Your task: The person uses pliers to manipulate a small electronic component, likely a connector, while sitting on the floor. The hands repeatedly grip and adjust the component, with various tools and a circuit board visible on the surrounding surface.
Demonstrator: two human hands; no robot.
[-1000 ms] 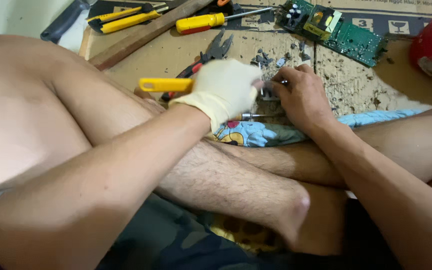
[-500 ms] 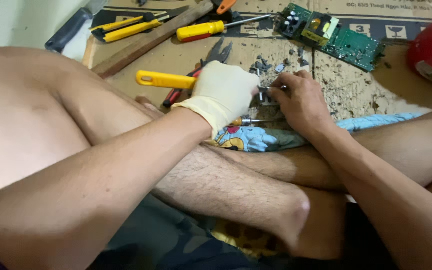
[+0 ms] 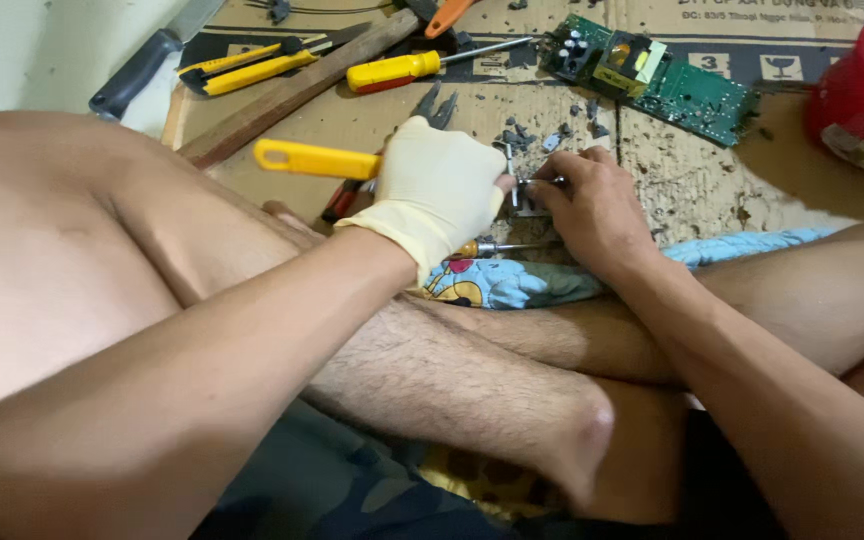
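Head view showed the gloved left hand (image 3: 442, 190) clenched around yellow-handled pliers (image 3: 317, 160), while the bare right hand (image 3: 597, 205) pinched a small metal part (image 3: 534, 186) between its fingertips, on cardboard (image 3: 352, 120) near a green circuit board (image 3: 652, 75).

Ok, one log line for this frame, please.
left hand: gloved, holds yellow-handled tool | right hand: bare, pinches small metal part | hands meet over cardboard | circuit board beyond, untouched
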